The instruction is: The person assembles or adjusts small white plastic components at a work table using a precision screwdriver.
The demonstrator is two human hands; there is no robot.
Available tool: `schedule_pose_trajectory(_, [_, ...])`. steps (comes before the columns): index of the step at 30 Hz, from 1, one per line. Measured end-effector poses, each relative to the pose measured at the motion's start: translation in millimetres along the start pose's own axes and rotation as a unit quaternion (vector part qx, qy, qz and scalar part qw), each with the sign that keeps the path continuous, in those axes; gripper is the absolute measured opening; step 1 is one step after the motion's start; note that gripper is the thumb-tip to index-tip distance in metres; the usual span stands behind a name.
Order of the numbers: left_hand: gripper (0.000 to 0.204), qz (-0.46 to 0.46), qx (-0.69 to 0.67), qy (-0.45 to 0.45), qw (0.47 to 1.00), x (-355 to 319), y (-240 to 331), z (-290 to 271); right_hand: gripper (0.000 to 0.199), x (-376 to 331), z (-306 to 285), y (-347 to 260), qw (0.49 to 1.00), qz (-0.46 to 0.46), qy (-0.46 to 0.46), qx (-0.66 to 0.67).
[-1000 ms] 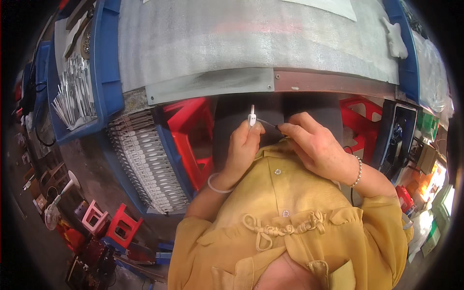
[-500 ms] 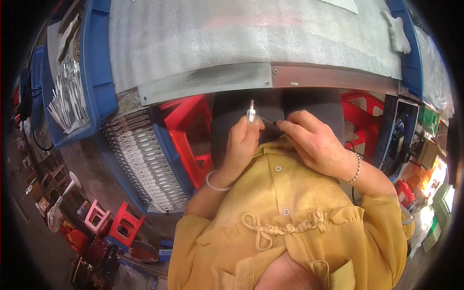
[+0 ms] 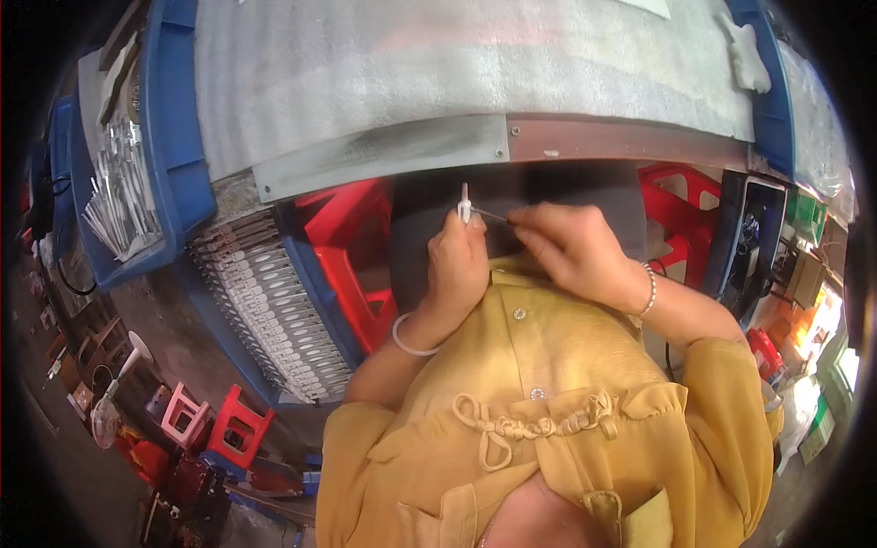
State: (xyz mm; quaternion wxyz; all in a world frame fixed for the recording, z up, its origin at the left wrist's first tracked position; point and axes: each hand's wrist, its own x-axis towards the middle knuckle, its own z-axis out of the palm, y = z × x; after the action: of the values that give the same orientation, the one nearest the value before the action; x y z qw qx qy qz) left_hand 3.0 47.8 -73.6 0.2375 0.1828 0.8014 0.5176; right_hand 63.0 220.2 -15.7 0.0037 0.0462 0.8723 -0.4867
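Observation:
Above my lap, my left hand (image 3: 457, 256) is closed around a small white piece (image 3: 465, 213) with a thin pale shaft pointing up toward the table. Its lower part is hidden in my fingers. My right hand (image 3: 577, 245) pinches a thin dark rod-like tool (image 3: 491, 216), whose far end meets the side of the white piece. Whether the tip enters the piece or only touches it, I cannot tell. A blue crate (image 3: 315, 297) to the left holds rows of white pieces (image 3: 279, 306) with oval marks and narrow metal ends.
Ahead lies a table with a whitish sheet (image 3: 365, 73) and a metal front edge (image 3: 384, 151). On its left a blue bin (image 3: 180, 137) contains thin silvery strips (image 3: 123, 196). Another blue bin (image 3: 772, 100) stands right. Red stools (image 3: 338, 237) flank my legs.
Both hands have shifted slightly up and left in the picture. My right hand has turned a little, and more of the white piece's side shows. Both grips hold.

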Motion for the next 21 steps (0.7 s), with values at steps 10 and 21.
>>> schedule_pose_trajectory(10, [0.016,-0.042,-0.050,-0.016,0.998,-4,0,-3,0.033,21,-22,-34,0.932,-0.093,-0.197,-0.291])
schedule_pose_trajectory(21, [0.011,-0.003,0.016,-0.009,1.000,6,-9,-10,0.019,29,-3,-11,0.974,0.193,-0.100,0.065])
